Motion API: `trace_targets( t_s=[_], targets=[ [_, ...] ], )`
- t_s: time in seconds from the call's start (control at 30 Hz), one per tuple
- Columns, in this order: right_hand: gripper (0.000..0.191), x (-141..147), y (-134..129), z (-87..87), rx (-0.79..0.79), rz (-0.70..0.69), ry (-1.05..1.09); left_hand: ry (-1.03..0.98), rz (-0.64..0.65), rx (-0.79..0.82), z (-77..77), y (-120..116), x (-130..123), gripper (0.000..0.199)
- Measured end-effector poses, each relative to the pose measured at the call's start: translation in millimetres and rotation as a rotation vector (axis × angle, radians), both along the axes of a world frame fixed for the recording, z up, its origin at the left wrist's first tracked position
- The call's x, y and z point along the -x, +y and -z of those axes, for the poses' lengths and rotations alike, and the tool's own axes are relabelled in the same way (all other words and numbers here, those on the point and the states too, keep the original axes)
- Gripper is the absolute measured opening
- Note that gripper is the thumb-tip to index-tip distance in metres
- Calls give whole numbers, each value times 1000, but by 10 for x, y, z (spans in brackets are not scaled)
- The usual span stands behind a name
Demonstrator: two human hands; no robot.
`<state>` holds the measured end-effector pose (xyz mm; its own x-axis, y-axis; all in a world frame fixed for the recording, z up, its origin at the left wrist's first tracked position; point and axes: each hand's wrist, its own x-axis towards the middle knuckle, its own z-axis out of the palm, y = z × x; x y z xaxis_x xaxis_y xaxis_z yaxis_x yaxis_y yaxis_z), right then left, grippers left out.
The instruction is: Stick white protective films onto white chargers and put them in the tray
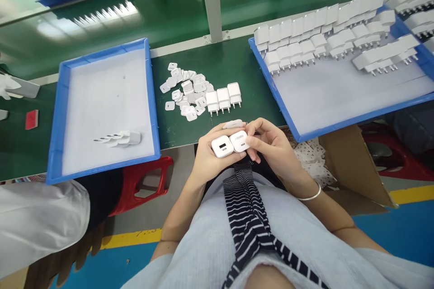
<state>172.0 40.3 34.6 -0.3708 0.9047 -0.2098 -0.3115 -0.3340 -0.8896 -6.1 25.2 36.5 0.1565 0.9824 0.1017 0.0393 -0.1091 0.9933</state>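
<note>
My left hand (210, 156) is closed around white plug chargers at the front edge of the bench. One charger (222, 146) faces up with a dark rectangular port and a smaller slot. Right beside it, a second charger (239, 141) shows a white face with one slot. My right hand (271, 144) is closed, its thumb and fingers gripping that second charger's right edge. A thin white piece (233, 123) lies by the left fingertips. Beyond my hands, three white chargers (224, 99) stand in a row, next to a pile of small white slotted face plates (193, 88).
A blue-rimmed tray (154, 113) at left holds a few chargers (124, 138). The right blue-rimmed tray (276, 99) carries rows of chargers (305, 25). A cardboard box (356, 167) and red stools (162, 176) stand below the bench. A person's white sleeve (40, 221) is at left.
</note>
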Motion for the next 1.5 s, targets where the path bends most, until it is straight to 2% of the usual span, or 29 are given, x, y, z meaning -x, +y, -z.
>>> trace_targets(
  t_s=[0.23, 0.47, 0.6, 0.77, 0.9, 1.03, 1.1, 1.17, 1.37, 1.43, 1.5],
  targets=[
    [23, -23, 18, -93, 51, -72, 87, -60, 6, 27, -14, 13, 11, 47],
    [20, 13, 13, -10, -55, -27, 79, -164, 15, 88, 59, -4, 18, 47],
    [21, 61, 29, 16, -86, -18, 74, -142, -43, 106, 71, -46, 8, 46],
    [29, 91, 31, -24, -122, -8, 18, -46, -109, 23, 20, -81, 7, 41],
    [22, 17, 145, -84, -247, -38, -134, 66, -38, -51, -13, -95, 44, 46],
    [11, -59, 309, -145, -509, -83, -460, 199, -5, -116, -55, -115, 62, 43],
    [4, -76, 358, -177, -652, -153, -552, 235, 19, -120, -76, -124, 61, 40],
    [8, -86, 379, -203, -734, -177, -604, 230, 46, -105, -90, -130, 62, 41],
    [19, -133, 375, -222, -766, -130, -692, 120, 49, 20, -73, -113, 115, 45],
    [17, -166, 372, -230, -745, -103, -701, 83, 42, 50, -39, -94, 131, 46],
    [11, -200, 361, -240, -687, -17, -704, 67, 13, 48, 8, -73, 125, 46]
  ],
)
